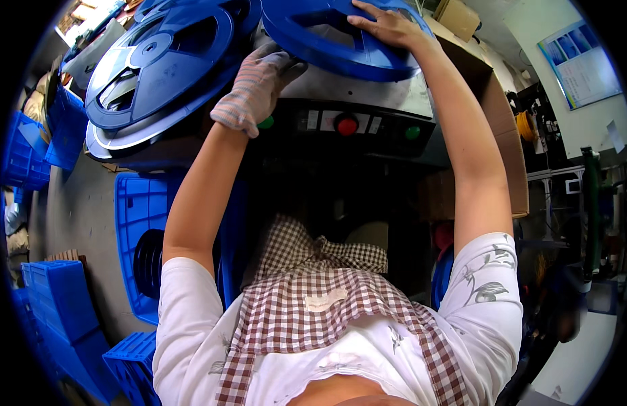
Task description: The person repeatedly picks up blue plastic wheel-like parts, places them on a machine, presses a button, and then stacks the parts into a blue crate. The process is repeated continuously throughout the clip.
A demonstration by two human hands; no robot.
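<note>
Metal machine top was partly covered by a blue reel, 2 o'clock from the gloved left hand (pinch undeterminable); bare right hand was laid atop, fingers spread.

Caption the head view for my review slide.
Bare right hand on a blue reel, gloved left hand at its edge, red button below.

A brown-and-white checked cloth apron covers a white, leaf-printed, short-sleeved shirt; beyond the apron, the left hand wears an orange-striped grey knit glove.
</note>
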